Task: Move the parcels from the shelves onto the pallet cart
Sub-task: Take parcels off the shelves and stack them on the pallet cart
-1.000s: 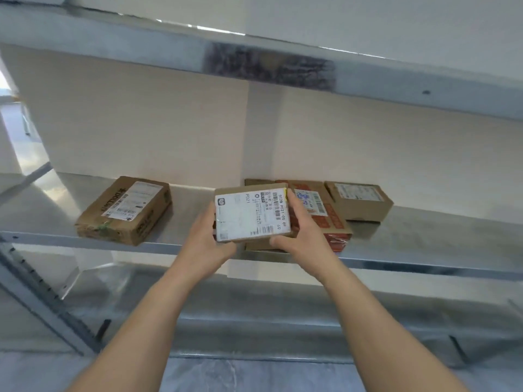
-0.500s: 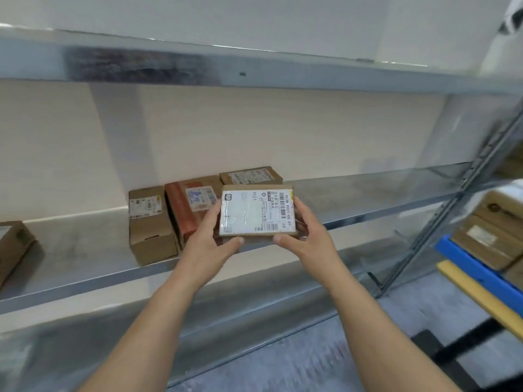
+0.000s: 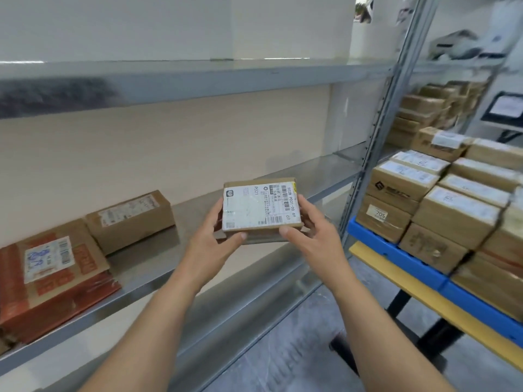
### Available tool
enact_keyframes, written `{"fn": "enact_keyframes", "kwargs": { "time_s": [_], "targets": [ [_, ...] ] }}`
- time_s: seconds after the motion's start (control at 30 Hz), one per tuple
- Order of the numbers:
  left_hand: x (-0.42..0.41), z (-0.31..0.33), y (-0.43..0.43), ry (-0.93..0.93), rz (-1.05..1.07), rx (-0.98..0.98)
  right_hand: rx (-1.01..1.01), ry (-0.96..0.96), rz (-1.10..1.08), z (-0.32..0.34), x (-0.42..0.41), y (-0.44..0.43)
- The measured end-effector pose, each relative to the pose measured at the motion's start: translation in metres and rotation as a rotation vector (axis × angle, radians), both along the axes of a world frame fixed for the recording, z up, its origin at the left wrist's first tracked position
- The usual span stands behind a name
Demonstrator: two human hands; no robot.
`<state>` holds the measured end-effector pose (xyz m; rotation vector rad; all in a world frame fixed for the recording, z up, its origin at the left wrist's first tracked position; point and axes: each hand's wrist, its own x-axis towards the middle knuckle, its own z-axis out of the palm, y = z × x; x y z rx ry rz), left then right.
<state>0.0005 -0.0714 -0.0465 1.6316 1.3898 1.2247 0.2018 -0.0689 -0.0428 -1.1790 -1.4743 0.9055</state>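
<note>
Parcel (image 3: 259,206) now nearer stacked cart (image 3: 396,251)

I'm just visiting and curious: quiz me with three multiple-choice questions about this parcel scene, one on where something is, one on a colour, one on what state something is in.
1. Where does the red-printed parcel lie?
A. on the metal shelf, at the left
B. on the cart
C. on the floor

2. What colour is the pallet under the stacked parcels on the cart?
A. green
B. blue
C. white

3. How is the small labelled parcel held?
A. resting on the shelf
B. in one hand
C. in both hands, lifted clear of the shelf

Answers: 1 A, it sits on the shelf beside a plain brown parcel. 2 B, a blue edge shows below the boxes. 3 C, the left hand and right hand grip its sides.
</note>
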Motion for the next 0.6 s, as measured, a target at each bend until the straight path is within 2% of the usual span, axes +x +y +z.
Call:
{"fn": "enact_keyframes", "kwargs": {
  "time_s": [0.27,0.43,0.6],
  "targets": [
    [0.122,-0.005,0.072,-0.118,-0.14,-0.005,0.054,-0.004,-0.153,0.006,0.118,0.035],
    [0.186,-0.003,0.103,-0.128,-0.248,0.015,0.059,-0.01,-0.243,0.007,0.179,0.048],
    [0.237,0.006,0.141,-0.064,-0.375,0.053,0.056,-0.016,-0.308,0.011,0.232,0.066]
  ]
}}
